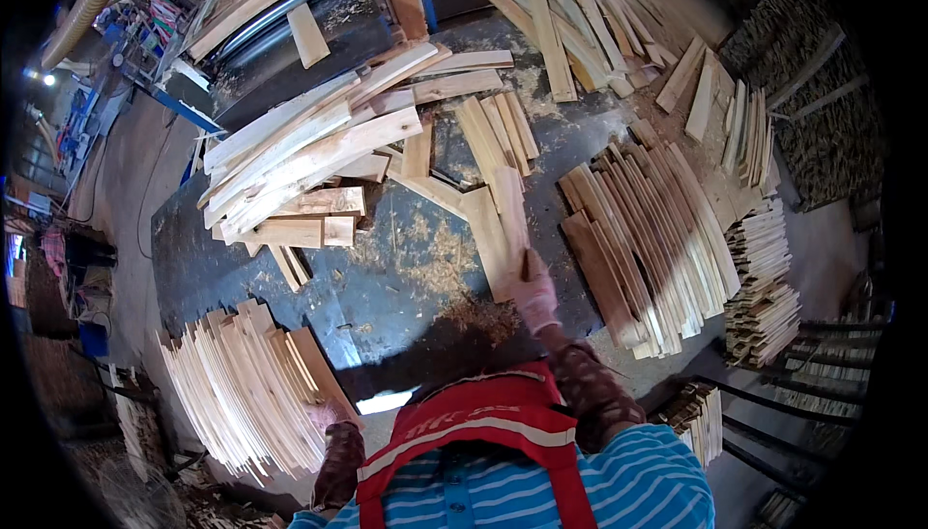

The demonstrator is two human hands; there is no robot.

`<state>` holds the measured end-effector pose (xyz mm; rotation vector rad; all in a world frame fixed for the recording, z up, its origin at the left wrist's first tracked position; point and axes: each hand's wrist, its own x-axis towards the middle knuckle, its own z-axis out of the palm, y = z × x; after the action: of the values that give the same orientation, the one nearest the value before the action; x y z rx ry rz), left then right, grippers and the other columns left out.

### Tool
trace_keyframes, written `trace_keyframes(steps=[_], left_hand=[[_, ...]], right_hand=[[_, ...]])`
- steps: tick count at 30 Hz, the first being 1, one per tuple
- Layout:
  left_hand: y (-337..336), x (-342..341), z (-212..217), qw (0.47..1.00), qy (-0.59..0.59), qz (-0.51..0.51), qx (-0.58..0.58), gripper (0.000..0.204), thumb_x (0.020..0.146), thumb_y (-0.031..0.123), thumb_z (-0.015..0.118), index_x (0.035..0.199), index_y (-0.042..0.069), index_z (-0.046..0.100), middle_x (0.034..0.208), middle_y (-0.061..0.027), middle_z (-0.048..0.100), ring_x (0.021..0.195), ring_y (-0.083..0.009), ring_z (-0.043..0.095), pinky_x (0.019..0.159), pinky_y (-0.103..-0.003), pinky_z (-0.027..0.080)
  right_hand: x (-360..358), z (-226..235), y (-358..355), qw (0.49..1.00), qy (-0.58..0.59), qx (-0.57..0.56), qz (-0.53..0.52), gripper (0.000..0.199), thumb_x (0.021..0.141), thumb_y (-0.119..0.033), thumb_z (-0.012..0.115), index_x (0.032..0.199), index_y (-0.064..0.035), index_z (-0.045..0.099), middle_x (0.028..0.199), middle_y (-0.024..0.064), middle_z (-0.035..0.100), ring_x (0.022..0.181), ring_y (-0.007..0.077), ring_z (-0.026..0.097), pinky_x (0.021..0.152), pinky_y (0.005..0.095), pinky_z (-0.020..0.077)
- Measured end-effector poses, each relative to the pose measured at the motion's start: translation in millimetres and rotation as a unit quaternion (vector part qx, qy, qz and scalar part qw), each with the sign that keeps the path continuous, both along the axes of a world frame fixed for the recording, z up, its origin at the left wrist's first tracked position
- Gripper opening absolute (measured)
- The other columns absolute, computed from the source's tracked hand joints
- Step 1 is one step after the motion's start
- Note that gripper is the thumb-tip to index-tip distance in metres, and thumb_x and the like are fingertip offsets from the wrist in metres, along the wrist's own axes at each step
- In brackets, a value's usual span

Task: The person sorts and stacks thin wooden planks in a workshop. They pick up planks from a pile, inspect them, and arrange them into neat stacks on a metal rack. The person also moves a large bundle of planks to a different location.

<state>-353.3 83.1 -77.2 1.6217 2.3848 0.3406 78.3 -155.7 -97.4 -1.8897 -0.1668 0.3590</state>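
My right hand (pixel 536 301), in a pale pinkish glove, is closed on the near end of a narrow wooden board (pixel 509 202). That board points away from me, beside another wooden board (pixel 486 239) lying on the dark table (pixel 387 331). At the lower left, my left hand (pixel 325 417) is against the right side of a stack of thin boards (pixel 242 384) standing on edge; its fingers blend into the wood and are hard to make out. Patterned dark red sleeves cover both forearms.
Loose boards (pixel 309 157) pile up at the table's left. Several more (pixel 570 31) spread at the far right. A row of boards (pixel 648 239) stands right of my right hand. Sawdust (pixel 416 249) covers the table's middle. A machine with a roller (pixel 280 21) sits beyond.
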Motion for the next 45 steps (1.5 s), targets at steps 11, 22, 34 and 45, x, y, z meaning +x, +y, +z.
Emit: trace_keyframes(steps=[11,22,34,45], left_hand=[[22,97,-6,0.853,-0.424,-0.260,-0.162,0.052,0.089,0.010,0.070,0.137,-0.002,0.053,0.125,-0.0106,0.065,0.115,-0.0197,0.060,0.100,-0.033,0.047],[-72,314,95,0.466,-0.702,-0.124,-0.525,0.045,0.092,0.027,0.063,0.131,0.006,0.056,0.113,-0.0074,0.067,0.096,-0.0221,0.067,0.084,-0.039,0.057],[-25,223,70,0.549,-0.693,-0.127,-0.450,0.061,0.093,0.045,0.064,0.131,-0.001,0.050,0.110,-0.0176,0.065,0.097,-0.0317,0.067,0.088,-0.048,0.056],[0,-15,-40,0.951,-0.240,-0.070,-0.183,0.033,0.088,0.036,0.070,0.091,0.003,0.071,0.082,-0.0063,0.069,0.070,-0.0208,0.062,0.068,-0.038,0.050]], right_hand=[[-11,65,45,0.950,0.042,-0.291,0.106,0.105,0.068,-0.026,0.078,0.154,-0.0055,0.021,0.138,0.0223,0.046,0.126,0.0407,0.048,0.106,0.0438,0.0421],[-59,100,25,0.853,0.336,0.384,0.106,0.069,0.089,-0.025,0.059,0.149,0.0040,0.038,0.131,0.0148,0.058,0.116,0.0213,0.059,0.095,0.0274,0.0494],[-37,93,22,0.928,0.325,0.041,0.178,0.041,0.094,-0.025,0.054,0.131,-0.0055,0.057,0.115,0.0156,0.067,0.100,0.0310,0.067,0.088,0.0419,0.0550],[-20,43,-42,0.970,0.156,-0.152,0.106,0.037,0.090,-0.040,0.061,0.111,-0.0114,0.072,0.105,0.0114,0.073,0.099,0.0312,0.068,0.088,0.0358,0.0513]])
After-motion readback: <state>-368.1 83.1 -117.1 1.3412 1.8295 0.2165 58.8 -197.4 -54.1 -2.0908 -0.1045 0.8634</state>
